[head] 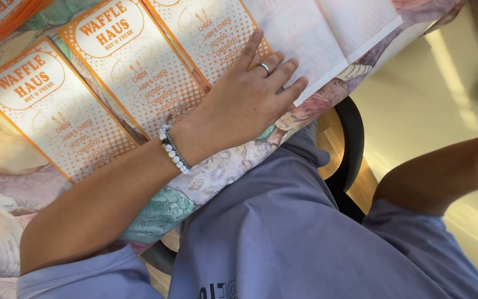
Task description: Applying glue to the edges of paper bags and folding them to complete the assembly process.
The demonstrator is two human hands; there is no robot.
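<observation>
From the head camera, the left hand is lying flat, fingers slightly apart, clamping nothing, pressing on an orange-and-white dotted paper bag at the table's edge. Similar bags are lying alongside, overlapping in a row. The right forearm is showing; its fingers are lying outside the frame.

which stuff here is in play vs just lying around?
In play:
- left hand, flat on the table
- orange-and-white paper sleeve under its fingers
- white sheet at the fingertips

Lying about:
- two more orange sleeves
- patterned tablecloth
- black chair
</observation>
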